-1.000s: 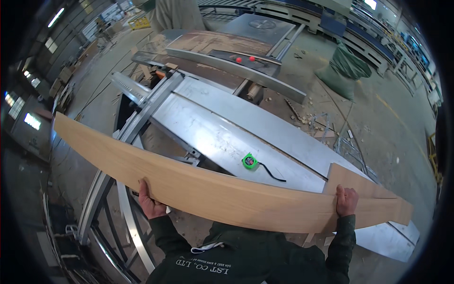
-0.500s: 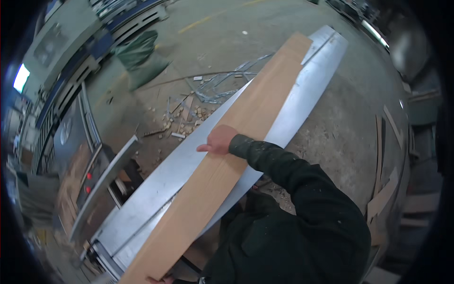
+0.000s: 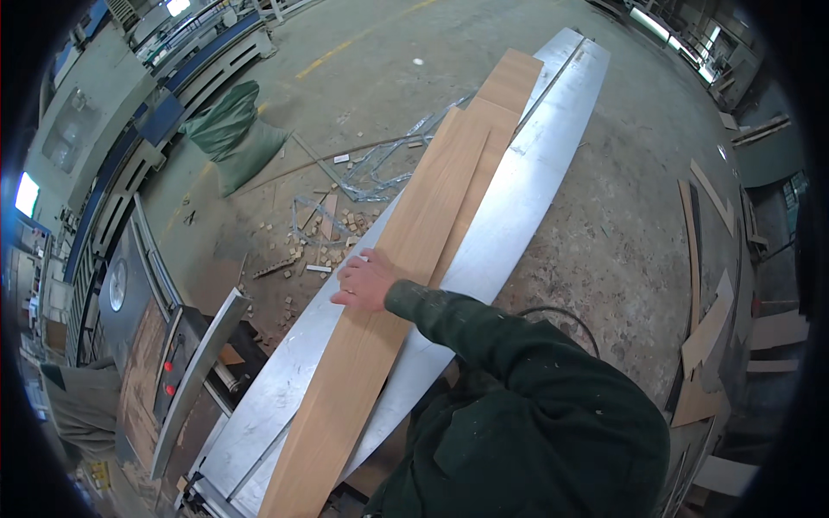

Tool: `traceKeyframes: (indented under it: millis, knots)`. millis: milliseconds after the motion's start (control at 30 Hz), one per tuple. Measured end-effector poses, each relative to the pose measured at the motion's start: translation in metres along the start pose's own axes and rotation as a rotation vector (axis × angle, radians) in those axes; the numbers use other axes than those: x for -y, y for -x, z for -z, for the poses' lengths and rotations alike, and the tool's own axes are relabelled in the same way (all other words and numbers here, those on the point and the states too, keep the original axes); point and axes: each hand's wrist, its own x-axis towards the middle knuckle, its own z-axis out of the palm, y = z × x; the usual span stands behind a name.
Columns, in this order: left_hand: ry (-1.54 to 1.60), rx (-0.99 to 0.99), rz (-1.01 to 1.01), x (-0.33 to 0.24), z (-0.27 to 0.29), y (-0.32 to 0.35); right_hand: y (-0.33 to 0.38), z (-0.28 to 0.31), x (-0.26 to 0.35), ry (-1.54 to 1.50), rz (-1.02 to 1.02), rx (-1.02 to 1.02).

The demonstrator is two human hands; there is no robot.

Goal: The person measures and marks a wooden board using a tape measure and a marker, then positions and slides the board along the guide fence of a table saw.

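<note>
My right hand (image 3: 367, 281) lies on a long light-brown wooden board (image 3: 341, 388), fingers apart, the tips at or just past its left edge. Beneath that board is a second brown board (image 3: 509, 78); its far end and part of its right side stick out. Both boards rest lengthwise on a long silver metal table (image 3: 527, 198) with a groove along it. The upper board's near end runs out of view at the lower edge. I cannot see my left hand.
Left of the table stands a machine part with a grey metal rail (image 3: 203, 380) and red knobs. Small wood offcuts (image 3: 298, 246) and clear plastic strips (image 3: 376, 177) litter the floor beside a green sack (image 3: 233, 138). Board scraps (image 3: 704, 332) lie at right; a dark cable (image 3: 574, 319) curves nearby.
The upper board now sits offset toward me from the lower one, whose far end shows. My right hand has shifted left and its fingers have spread. My left hand has left the view.
</note>
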Motion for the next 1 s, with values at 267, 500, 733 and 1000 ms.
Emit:
traceKeyframes:
  millis: [267,500,733,1000]
  knots:
    - [0.832,0.563,0.265,-0.244,0.067,-0.176,0.23,-0.003,0.0,0.161,-0.721,-0.366]
    - [0.372,1.023,-0.543,-0.453,0.051,-0.215,0.319,-0.032,-0.015,0.239,-0.955,-0.256]
    - [0.407,0.867,-0.761,-0.472,0.064,-0.206,0.33,-0.04,-0.018,0.038,-1.146,-0.34]
    - [0.526,0.947,-0.6,-0.481,0.074,-0.213,0.357,0.012,-0.059,0.176,-1.133,-0.434]
